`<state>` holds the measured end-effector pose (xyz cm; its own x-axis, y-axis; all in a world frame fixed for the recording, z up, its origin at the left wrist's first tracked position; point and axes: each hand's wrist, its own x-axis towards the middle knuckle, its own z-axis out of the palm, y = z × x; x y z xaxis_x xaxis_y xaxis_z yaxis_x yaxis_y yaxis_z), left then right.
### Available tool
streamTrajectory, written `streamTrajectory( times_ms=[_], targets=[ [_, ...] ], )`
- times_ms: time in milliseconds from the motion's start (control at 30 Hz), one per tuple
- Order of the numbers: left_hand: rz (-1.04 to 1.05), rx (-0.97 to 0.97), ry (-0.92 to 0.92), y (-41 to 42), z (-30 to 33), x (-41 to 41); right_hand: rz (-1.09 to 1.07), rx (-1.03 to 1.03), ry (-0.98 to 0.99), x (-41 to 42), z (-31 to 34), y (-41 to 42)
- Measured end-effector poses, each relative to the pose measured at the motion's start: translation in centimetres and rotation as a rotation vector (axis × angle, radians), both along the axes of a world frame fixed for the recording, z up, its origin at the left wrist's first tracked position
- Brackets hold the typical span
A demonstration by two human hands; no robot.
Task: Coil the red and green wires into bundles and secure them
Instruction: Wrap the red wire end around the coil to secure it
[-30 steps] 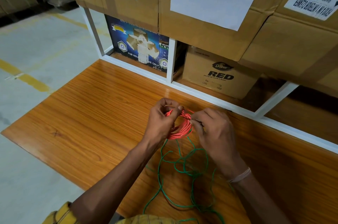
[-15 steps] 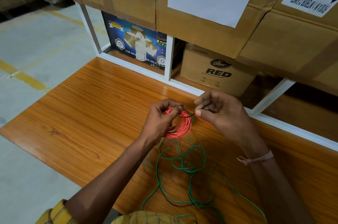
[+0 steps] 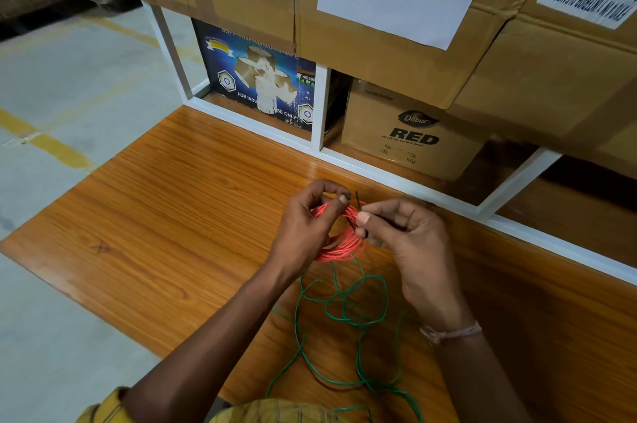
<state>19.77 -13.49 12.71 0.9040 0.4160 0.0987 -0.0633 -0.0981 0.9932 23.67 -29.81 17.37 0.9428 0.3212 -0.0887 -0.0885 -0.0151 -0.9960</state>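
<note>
worktop [image 3: 179,215]: orange woodgrain, glossy, pretty bare on the left
on it: green wire [image 3: 348,319], just a loose tangle near the front edge
far edge: white shelf frame [image 3: 379,170] sits there

Red coil, green tangle, orange wood

Between the hands, the coiled wire [image 3: 344,243] is salmon-red; below them the loose wire [image 3: 348,315] is green. Under both, the table [image 3: 179,215] is orange-brown with dark wood grain. Beyond them: a white frame [image 3: 319,108], tan cartons [image 3: 410,139], a blue printed box [image 3: 255,77].
</note>
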Motion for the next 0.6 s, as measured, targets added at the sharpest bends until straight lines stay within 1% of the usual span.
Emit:
streamTrajectory(
  times_ms=[67, 167, 433, 600],
  targets=[
    [-0.021, 0.046, 0.001, 0.0, 0.0, 0.1, -0.025, -0.046, -0.026, -0.4, 0.0, -0.1],
    [-0.036, 0.105, 0.015, -0.1, 0.1, 0.1, -0.048, -0.054, -0.076, -1.0, 0.2, -0.3],
    [-0.055, 0.169, 0.036, -0.4, 0.4, -0.3, -0.106, -0.095, -0.172, -1.6, 0.7, -0.4],
    [-0.059, 0.203, 0.036, -0.7, 0.8, -0.6, -0.104, -0.156, -0.221, -1.7, 0.8, -0.4]
  ],
)
